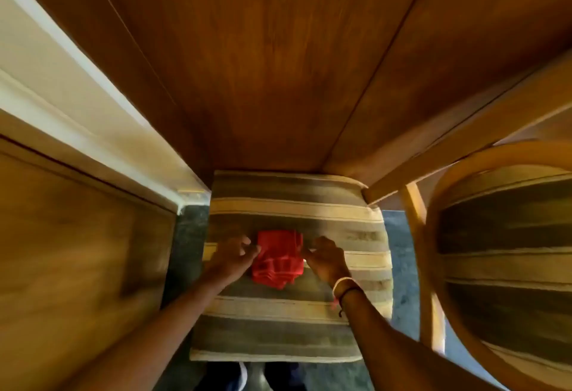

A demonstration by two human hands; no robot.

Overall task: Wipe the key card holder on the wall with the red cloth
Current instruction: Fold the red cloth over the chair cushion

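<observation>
Hands come first: our left hand (233, 256) and right hand (325, 259) sit with loosely curled fingers at nine and three o'clock of the folded red cloth (277, 260), touching its edges. It lies on a striped cushion (297, 322). Wooden panels (278, 65) rise at twelve.

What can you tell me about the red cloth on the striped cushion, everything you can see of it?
The red cloth is a bright red fabric folded into a thick, roughly square wad, with layered edges showing along its right and lower sides. It lies flat near the middle of the striped seat cushion, across a dark band and a pale one. The left hand meets its left edge and the right hand its right edge, fingers curled at the cloth. Blur hides whether either hand grips it. No lift is visible.
</observation>
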